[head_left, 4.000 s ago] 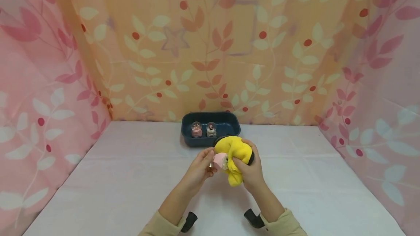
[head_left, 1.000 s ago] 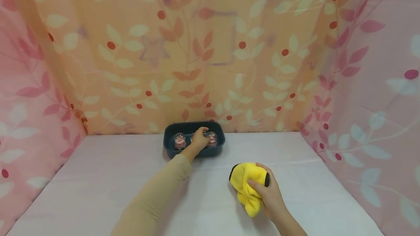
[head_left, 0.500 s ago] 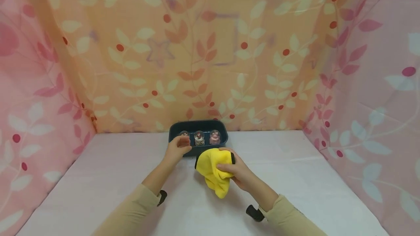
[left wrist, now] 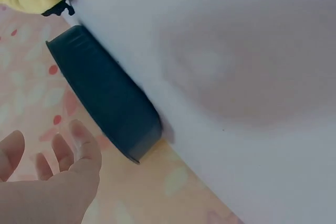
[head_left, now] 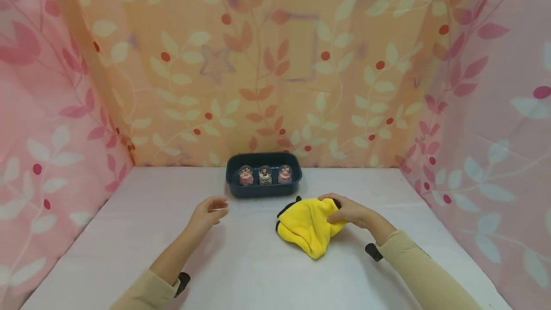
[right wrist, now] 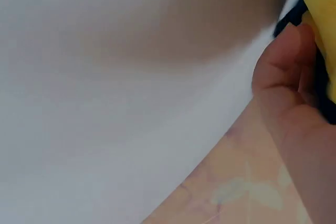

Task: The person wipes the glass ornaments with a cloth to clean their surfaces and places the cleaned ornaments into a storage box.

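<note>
My right hand [head_left: 350,212] pinches a yellow cloth [head_left: 307,228] with black edging by its right side, between thumb and fingers. The cloth hangs bunched over the white table. My left hand [head_left: 206,216] hovers to the left with loosely bent fingers and holds nothing. Behind both hands stands a dark blue tray [head_left: 262,192]. Inside it, in a row, are a pink snow globe [head_left: 246,176], a white-based snow globe [head_left: 265,175] and another pink snow globe [head_left: 285,175]. In the left wrist view the tray [left wrist: 107,93] shows from its side, beyond the left fingers.
The white tabletop [head_left: 258,276] runs back to an orange leaf-patterned curtain [head_left: 258,71]. Pink patterned curtains flank it on the left [head_left: 51,147] and right [head_left: 478,147]. A black camera mount [head_left: 182,283] sits at the left wrist, another [head_left: 373,252] at the right.
A second pink snow globe, held at the cloth four seconds ago, is now in the tray. My left hand has drawn back from the tray. The cloth has moved right and spread out.
</note>
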{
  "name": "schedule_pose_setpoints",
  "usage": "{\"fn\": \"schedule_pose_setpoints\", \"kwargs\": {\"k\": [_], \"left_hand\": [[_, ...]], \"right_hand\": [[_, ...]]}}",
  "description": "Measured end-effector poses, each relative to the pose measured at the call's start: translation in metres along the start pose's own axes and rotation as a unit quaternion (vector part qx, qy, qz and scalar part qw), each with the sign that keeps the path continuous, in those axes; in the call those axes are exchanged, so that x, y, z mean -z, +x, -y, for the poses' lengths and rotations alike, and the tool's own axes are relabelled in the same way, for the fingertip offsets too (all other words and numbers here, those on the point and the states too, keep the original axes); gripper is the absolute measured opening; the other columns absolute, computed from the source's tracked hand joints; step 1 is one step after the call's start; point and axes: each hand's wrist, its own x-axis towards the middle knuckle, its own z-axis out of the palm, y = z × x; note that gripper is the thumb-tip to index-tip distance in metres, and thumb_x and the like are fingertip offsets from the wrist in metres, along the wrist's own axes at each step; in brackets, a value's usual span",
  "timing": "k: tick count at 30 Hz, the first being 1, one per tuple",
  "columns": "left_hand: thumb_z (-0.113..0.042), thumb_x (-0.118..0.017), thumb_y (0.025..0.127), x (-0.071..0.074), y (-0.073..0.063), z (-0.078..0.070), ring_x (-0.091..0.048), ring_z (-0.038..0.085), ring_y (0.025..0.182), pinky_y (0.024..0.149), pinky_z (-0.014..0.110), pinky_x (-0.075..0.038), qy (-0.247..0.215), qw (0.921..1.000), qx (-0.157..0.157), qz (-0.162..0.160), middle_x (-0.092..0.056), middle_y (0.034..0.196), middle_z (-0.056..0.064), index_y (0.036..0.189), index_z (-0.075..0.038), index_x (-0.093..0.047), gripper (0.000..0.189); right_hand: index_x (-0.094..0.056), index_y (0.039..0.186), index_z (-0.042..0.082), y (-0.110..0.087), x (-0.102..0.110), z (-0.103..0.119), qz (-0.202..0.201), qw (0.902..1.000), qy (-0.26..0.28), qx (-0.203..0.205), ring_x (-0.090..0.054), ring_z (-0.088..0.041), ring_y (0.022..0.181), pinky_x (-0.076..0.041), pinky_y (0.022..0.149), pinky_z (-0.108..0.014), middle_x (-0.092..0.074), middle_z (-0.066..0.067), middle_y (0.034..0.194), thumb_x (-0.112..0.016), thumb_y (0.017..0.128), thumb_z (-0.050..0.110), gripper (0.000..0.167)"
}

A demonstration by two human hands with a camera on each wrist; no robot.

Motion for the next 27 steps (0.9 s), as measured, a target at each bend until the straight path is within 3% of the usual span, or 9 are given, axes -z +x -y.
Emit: {"fn": "schedule_pose_setpoints", "kwargs": {"k": [4,9,11,15,19,22,27], "left_hand": [[-0.005,-0.057,0.095,0.005,-0.004,0.000,-0.058,0.034,0.107,0.080,0.035,-0.049,0.011,0.9999,0.002,-0.002,-0.056,0.123,0.028,0.126,0.010,-0.050,0.035],[-0.007,-0.056,0.096,0.011,-0.011,-0.002,-0.057,0.033,0.107,0.078,0.030,-0.046,0.018,0.9998,-0.001,-0.003,-0.056,0.123,0.026,0.127,0.009,-0.050,0.035],[-0.007,-0.056,0.097,0.014,-0.015,-0.003,-0.056,0.033,0.108,0.079,0.030,-0.046,0.023,0.9997,0.000,0.000,-0.056,0.123,0.025,0.127,0.009,-0.050,0.034],[-0.008,-0.054,0.098,0.018,-0.023,-0.002,-0.054,0.036,0.113,0.084,0.034,-0.047,0.032,0.9995,0.004,0.000,-0.055,0.125,0.025,0.127,0.008,-0.050,0.033],[-0.009,-0.053,0.099,0.022,-0.028,0.000,-0.051,0.038,0.117,0.095,0.044,-0.044,0.047,0.9989,0.006,0.002,-0.053,0.128,0.026,0.128,0.008,-0.049,0.033],[-0.010,-0.054,0.099,0.026,-0.030,0.000,-0.050,0.039,0.119,0.099,0.049,-0.041,0.057,0.9984,0.000,-0.002,-0.052,0.129,0.026,0.128,0.008,-0.049,0.035],[-0.009,-0.054,0.098,0.030,-0.030,-0.001,-0.049,0.040,0.120,0.100,0.051,-0.039,0.079,0.9967,-0.014,-0.010,-0.052,0.130,0.027,0.128,0.009,-0.049,0.035]], "right_hand": [[-0.052,0.136,0.011,-0.004,0.008,-0.015,-0.016,0.9990,-0.033,0.027,-0.040,-0.037,0.123,-0.036,0.101,-0.052,-0.038,-0.020,0.145,-0.071,0.080,0.004,0.060],[-0.058,0.130,0.003,-0.013,0.009,-0.022,-0.054,0.9885,-0.012,0.141,-0.032,-0.045,0.134,-0.026,0.107,-0.060,-0.038,-0.025,0.146,-0.066,0.091,0.015,0.042],[-0.058,0.129,0.001,-0.016,0.006,-0.021,-0.075,0.9813,-0.032,0.174,-0.031,-0.047,0.135,-0.023,0.108,-0.062,-0.040,-0.026,0.145,-0.065,0.092,0.014,0.040],[-0.051,0.136,0.001,-0.016,-0.004,-0.020,-0.097,0.9787,-0.107,0.146,-0.027,-0.049,0.136,-0.022,0.107,-0.063,-0.036,-0.027,0.146,-0.066,0.090,0.007,0.049],[-0.045,0.142,0.003,-0.016,-0.010,-0.022,-0.067,0.9739,-0.193,0.098,-0.018,-0.053,0.136,-0.020,0.103,-0.070,-0.023,-0.029,0.152,-0.068,0.087,0.011,0.060],[-0.042,0.145,0.005,-0.018,-0.010,-0.020,-0.048,0.9689,-0.223,0.097,-0.012,-0.054,0.138,-0.017,0.102,-0.072,-0.016,-0.027,0.155,-0.067,0.090,0.023,0.063],[-0.035,0.149,0.005,-0.022,-0.020,-0.011,-0.024,0.9637,-0.233,0.129,-0.005,-0.053,0.140,-0.007,0.101,-0.075,-0.014,-0.022,0.158,-0.058,0.096,0.040,0.067]]}}
